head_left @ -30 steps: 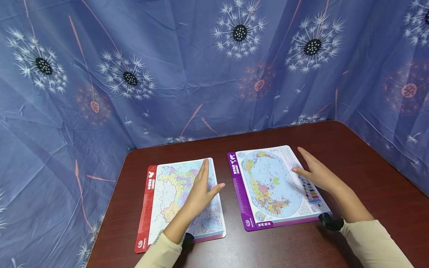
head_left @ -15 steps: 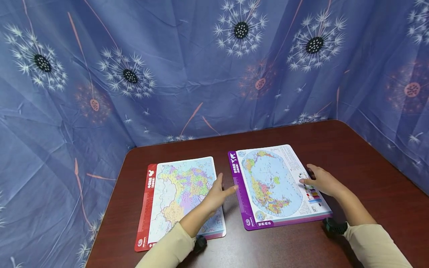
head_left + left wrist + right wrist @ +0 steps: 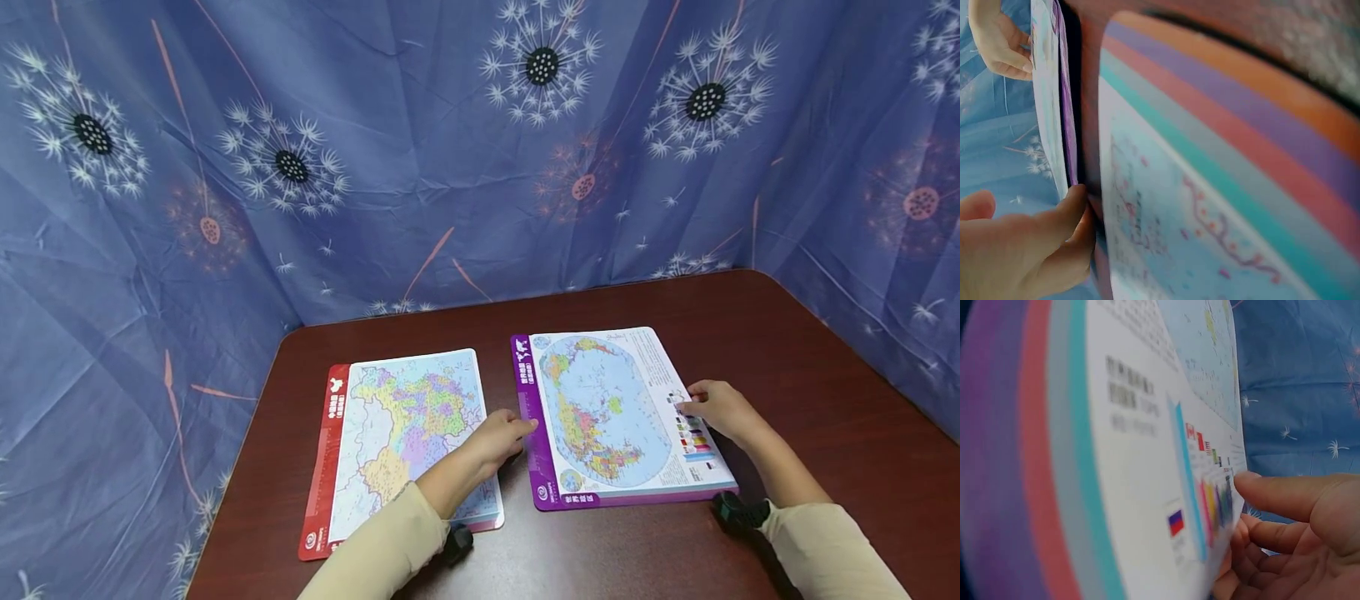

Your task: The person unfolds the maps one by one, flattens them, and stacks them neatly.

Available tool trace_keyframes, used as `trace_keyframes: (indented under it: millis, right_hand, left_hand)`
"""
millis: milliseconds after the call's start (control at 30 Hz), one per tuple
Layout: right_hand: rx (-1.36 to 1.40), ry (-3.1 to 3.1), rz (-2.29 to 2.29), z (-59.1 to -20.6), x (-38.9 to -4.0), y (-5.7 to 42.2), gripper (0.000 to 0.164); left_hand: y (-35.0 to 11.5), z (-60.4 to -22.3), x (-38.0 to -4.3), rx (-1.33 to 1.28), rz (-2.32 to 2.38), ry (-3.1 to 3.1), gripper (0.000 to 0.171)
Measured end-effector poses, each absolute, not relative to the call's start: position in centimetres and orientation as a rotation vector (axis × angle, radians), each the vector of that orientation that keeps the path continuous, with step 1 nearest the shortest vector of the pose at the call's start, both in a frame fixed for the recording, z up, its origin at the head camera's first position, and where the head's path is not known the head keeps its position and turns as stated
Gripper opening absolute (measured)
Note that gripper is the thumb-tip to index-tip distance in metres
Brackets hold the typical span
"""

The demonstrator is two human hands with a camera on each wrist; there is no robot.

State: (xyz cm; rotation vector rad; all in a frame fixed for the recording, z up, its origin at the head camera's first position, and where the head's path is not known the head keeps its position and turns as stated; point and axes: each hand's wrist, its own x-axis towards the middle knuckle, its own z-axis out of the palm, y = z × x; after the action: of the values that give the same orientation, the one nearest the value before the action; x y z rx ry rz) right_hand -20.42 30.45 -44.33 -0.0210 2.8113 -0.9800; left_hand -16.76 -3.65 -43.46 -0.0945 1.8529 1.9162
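Note:
A purple-bordered world map (image 3: 607,417), with coloured layered edges, lies on the right. My right hand (image 3: 727,412) holds its right edge, thumb on top by the printed flags and fingers below, as the right wrist view shows. At the map's left purple border, my left hand (image 3: 495,442) pinches the edge between thumb and fingers; the fingertips are partly hidden. A red-bordered map of China (image 3: 412,442) lies to the left, partly under my left forearm. Its striped layered edge (image 3: 1222,112) fills much of the left wrist view.
Both maps are on a dark brown table (image 3: 592,550). A blue curtain (image 3: 420,167) with dandelion prints hangs along the back and sides. Brown tabletop shows between the two maps and to the right of the world map.
My left hand has moved right from over the China map to the world map's left edge. My right hand has lowered and taken hold of its right edge. The world map has turned slightly.

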Motion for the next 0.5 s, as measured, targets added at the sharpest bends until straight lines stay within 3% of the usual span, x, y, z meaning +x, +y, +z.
trace_keyframes:
  millis: [267, 500]
  right_hand:
    - [-0.020, 2.784, -1.187, -44.3, -20.1, 30.3, 0.027]
    - [-0.075, 2.830, -1.283, -43.3, -20.2, 29.7, 0.030]
  left_hand:
    - [-3.7, -43.9, -17.2, -0.128, 2.037, 1.732, 0.030]
    - [-4.6, -43.3, -17.5, -0.111, 2.068, 1.734, 0.027]
